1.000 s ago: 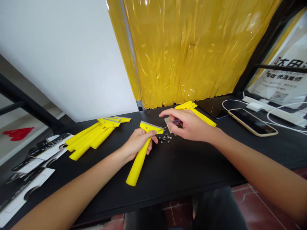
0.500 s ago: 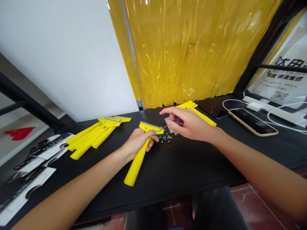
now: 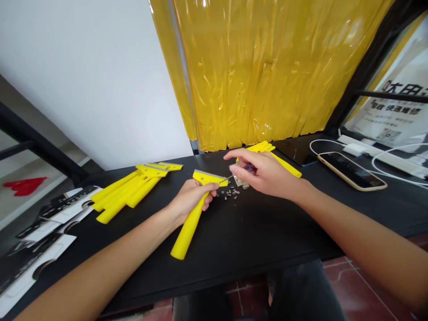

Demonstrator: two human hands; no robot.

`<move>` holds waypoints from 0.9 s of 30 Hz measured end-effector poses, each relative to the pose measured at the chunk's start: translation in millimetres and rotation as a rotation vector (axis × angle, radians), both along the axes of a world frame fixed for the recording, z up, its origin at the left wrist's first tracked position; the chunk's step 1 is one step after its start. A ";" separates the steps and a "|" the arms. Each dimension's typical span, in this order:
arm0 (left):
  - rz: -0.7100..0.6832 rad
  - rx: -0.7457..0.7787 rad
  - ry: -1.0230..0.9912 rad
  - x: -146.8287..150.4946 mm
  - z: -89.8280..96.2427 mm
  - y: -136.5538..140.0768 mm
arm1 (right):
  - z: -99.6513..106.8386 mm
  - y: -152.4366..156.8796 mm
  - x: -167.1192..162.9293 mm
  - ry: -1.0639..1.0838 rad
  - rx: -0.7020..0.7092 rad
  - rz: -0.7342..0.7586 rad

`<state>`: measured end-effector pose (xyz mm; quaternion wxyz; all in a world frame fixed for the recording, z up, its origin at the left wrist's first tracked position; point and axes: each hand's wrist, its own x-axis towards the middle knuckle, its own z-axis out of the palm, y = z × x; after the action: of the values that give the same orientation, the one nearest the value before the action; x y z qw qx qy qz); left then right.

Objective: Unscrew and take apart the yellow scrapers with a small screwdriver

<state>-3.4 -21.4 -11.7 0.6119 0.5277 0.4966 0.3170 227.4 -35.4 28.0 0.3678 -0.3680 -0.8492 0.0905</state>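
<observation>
My left hand (image 3: 194,199) is closed round the neck of a yellow scraper (image 3: 187,229), just below its wide head with a metal blade strip along the top edge. In my right hand (image 3: 261,171) is a small screwdriver (image 3: 249,167) with a dark purple handle, its index finger stretched out. The thin shaft points left, and its tip meets the scraper head by my left thumb. Small loose screws and nuts (image 3: 230,192) lie on the black table between the hands. Flat metal pieces (image 3: 239,182) are partly hidden behind my right hand.
Several yellow scrapers (image 3: 130,189) lie piled at left, beside black-and-white card sleeves (image 3: 55,254). More yellow pieces (image 3: 284,164) lie behind my right hand. A phone (image 3: 351,169), a dark tablet (image 3: 297,149) and white cables with a power strip (image 3: 394,156) occupy the right side. A yellow plastic curtain (image 3: 267,80) hangs behind.
Both hands keep their holds. The scraper and left hand have shifted very slightly left, and the screwdriver tip stays at the scraper head.
</observation>
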 end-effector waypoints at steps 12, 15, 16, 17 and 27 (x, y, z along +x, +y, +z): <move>0.016 0.025 0.002 5.7 6.5 -5.7 | -0.1 -1.1 -2.2 0.029 0.169 0.094; 0.008 0.034 0.017 5.4 5.7 -5.7 | 1.2 -2.4 -2.3 0.027 0.137 0.093; 0.004 0.038 0.026 5.0 5.0 -5.4 | 1.4 -2.9 -2.2 0.032 0.107 0.078; -0.002 0.042 0.035 4.6 4.3 -5.1 | 1.5 -3.3 -1.9 0.036 0.075 0.056; -0.023 0.058 0.042 3.9 3.3 -4.9 | 0.5 -0.2 0.5 0.031 0.026 -0.057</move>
<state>0.5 -26.3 -8.4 0.5894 0.5574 0.4940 0.3129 227.9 -35.6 28.5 0.3882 -0.3857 -0.8337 0.0745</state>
